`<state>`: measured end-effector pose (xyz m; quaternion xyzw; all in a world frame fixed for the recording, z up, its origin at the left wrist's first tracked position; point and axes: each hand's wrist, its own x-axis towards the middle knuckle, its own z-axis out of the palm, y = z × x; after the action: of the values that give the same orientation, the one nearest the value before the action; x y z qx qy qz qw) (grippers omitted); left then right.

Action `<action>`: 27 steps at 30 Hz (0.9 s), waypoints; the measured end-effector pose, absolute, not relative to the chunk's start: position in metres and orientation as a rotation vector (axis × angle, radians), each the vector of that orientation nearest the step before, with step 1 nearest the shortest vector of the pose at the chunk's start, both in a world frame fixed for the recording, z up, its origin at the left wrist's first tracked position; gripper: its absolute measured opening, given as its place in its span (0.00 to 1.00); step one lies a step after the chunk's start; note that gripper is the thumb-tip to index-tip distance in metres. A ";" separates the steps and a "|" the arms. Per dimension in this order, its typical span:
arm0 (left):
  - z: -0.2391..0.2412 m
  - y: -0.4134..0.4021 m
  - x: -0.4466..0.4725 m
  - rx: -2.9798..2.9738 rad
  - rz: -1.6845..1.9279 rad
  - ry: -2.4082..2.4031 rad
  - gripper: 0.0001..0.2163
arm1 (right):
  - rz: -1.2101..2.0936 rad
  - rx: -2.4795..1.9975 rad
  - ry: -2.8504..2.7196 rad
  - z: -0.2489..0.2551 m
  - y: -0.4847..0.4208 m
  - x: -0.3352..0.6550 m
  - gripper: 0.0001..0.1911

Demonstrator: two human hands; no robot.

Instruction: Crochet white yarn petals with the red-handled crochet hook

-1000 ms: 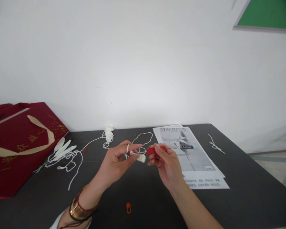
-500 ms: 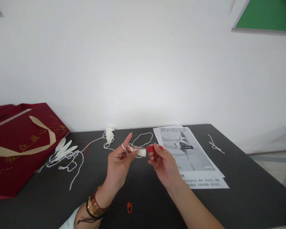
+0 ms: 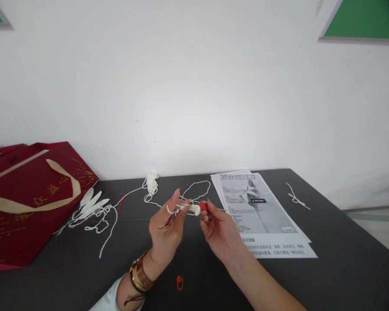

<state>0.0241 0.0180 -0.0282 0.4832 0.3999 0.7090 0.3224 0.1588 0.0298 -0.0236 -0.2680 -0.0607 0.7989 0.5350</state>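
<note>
Between the thumb and fingers of my left hand is a small white crochet piece, with white yarn looped round the raised index finger. My right hand is closed on the red handle of a crochet hook. The hook's tip end lies at the white piece, and its exact place in the stitches is too small to tell. A strand of yarn curves over the table behind my hands and leads toward a loose white yarn bundle.
Left stands a dark red bag with a cream ribbon handle. Beside it lie white crocheted petals with tangled yarn tails. Printed sheets lie right of my hands, a tied white string beyond them. An orange stitch marker lies in front.
My hands have come closer together, and the red handle now sits right against the white piece. The left index finger has lowered a little. The whole view has shifted slightly.
</note>
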 end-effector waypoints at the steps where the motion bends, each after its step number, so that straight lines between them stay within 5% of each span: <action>1: -0.029 0.019 0.023 1.292 1.860 1.046 0.23 | 1.902 -0.635 -0.147 -0.024 0.030 0.159 0.06; 9: -0.013 0.025 0.019 1.220 1.622 0.814 0.28 | 1.755 -0.592 -0.465 -0.011 0.031 0.165 0.12; 18: -0.012 0.021 0.023 1.153 1.679 0.969 0.26 | 1.431 -0.708 -0.798 -0.008 0.021 0.165 0.08; 22: -0.012 0.022 0.027 0.813 1.636 0.896 0.27 | 1.037 -0.787 -1.089 -0.013 0.011 0.160 0.07; 27: -0.005 0.023 0.022 0.654 1.466 0.753 0.22 | 0.392 -0.603 -1.635 -0.017 0.004 0.166 0.24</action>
<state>0.0218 0.0227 -0.0045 0.2859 0.3290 0.6408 0.6320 0.1656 0.0040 -0.0169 -0.2630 -0.7132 0.1710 0.6268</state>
